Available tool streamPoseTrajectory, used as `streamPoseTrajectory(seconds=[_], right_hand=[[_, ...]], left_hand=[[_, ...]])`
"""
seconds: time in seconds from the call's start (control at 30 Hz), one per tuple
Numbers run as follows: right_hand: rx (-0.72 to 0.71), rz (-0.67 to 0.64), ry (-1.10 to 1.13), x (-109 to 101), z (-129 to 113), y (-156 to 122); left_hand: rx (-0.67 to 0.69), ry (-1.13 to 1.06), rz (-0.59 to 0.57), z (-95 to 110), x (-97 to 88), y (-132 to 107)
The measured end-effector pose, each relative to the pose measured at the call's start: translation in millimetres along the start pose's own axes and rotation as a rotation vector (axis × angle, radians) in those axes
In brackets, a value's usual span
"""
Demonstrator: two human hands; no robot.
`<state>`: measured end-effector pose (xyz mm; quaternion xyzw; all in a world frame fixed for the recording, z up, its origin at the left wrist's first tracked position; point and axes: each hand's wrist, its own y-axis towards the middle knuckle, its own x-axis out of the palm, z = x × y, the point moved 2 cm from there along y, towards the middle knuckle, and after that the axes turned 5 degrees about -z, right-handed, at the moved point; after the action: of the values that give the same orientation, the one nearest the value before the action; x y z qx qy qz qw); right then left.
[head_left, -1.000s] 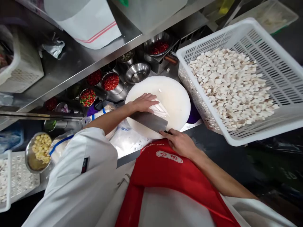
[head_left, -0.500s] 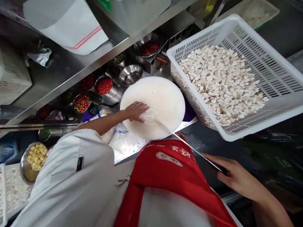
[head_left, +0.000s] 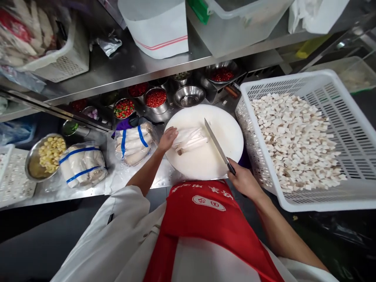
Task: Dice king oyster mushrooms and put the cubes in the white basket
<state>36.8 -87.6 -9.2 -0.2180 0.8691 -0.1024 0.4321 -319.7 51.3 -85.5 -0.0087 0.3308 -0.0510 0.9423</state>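
On a round white cutting board point(head_left: 217, 121) lie long white mushroom slices point(head_left: 190, 141). My left hand point(head_left: 168, 139) presses down on their left end, fingers curled over them. My right hand point(head_left: 243, 181) is closed round the handle of a cleaver point(head_left: 216, 145), its blade held edge-down above the board just right of the slices. A white slotted basket point(head_left: 335, 98) at the right holds several white cubes point(head_left: 293, 137).
Two bags of white mushrooms with blue bands point(head_left: 133, 144) point(head_left: 80, 164) lie left of the board. Steel bowls of chopped red chilli point(head_left: 155, 98), a mixed bowl point(head_left: 123, 108) and a yellow-piece bowl point(head_left: 48, 154) stand behind and left. A steel shelf point(head_left: 123, 62) overhangs the counter.
My right hand brought the cleaver back from low at my right side up over the board. The slices now lie flat, spread lengthwise. My view swung left and up.
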Motion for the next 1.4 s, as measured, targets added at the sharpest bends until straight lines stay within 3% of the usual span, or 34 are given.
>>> streamPoseTrajectory(seconds=[0.17,0.3,0.37,0.43,0.5,0.63,0.73,0.83,0.93,1.1,1.2,1.4], right_hand=[[-0.012,0.0,0.016,4.9,-6.8,0.3],[0.0,0.028,-0.017,13.3,-14.5,8.5],[-0.019,0.008,-0.019,17.2,-17.8,10.0],[-0.024,0.002,-0.004,18.4,-19.2,8.5],[-0.004,0.02,0.02,17.4,-18.2,5.9],[0.048,0.019,0.045,15.4,-13.9,4.8],[0.107,-0.024,0.031,15.7,-11.3,6.3],[0.181,-0.067,0.04,17.1,-9.0,6.2],[0.199,-0.1,0.084,20.1,-9.9,5.7],[0.208,-0.042,0.149,14.6,-27.4,3.1],[0.192,-0.027,0.167,-0.7,-46.4,-5.5],[0.217,-0.189,0.156,-27.0,-66.0,-12.2]], left_hand=[[-0.175,-0.386,0.397,-9.1,27.5,-20.0],[-0.253,-0.445,0.539,2.5,42.7,-17.2],[-0.281,-0.424,0.538,7.7,40.6,-16.2],[-0.272,-0.286,0.443,13.9,32.0,-15.9],[-0.218,0.004,0.289,23.6,19.5,-14.6],[0.015,0.607,-0.117,51.9,3.1,-4.6],[0.189,0.772,-0.509,66.8,4.6,3.8],[0.32,0.794,-0.712,70.1,4.5,8.9],[0.359,0.759,-0.762,66.1,1.9,13.1],[0.122,0.779,-0.712,60.0,15.7,13.2],[0.092,0.857,-0.623,62.3,30.4,5.6],[0.09,0.851,-0.574,63.3,41.0,-3.3]])
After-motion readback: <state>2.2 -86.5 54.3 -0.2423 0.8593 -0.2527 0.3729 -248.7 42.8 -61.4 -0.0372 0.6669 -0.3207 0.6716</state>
